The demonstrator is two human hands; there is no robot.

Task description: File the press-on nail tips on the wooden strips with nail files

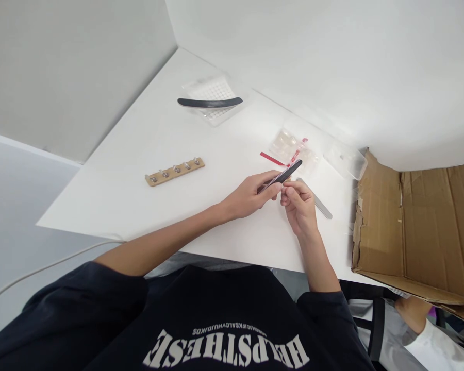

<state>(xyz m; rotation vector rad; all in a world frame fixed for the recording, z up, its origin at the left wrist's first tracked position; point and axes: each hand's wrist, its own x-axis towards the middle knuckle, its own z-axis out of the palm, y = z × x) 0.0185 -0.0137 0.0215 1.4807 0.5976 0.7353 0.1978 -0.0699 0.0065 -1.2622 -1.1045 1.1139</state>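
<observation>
My left hand (253, 195) is closed round a straight black nail file (288, 174), which points up and to the right over the table. Close against it, my right hand (299, 202) has its thumb and fingertips pinched together near the file's underside. Whatever sits in that pinch is too small and too covered to make out. A grey nail file (320, 202) lies on the table, partly behind my right hand. Just beyond my hands is a clear packet (286, 144) with pale pieces inside and a red strip (272, 158) by it.
To the left lies a wooden strip (170, 175) bearing several small metal-and-clear holders. A curved black file (210, 103) rests on a clear packet with a white dotted sheet (216, 88). A clear plastic box (346, 158) and an open cardboard box (429, 221) stand at right.
</observation>
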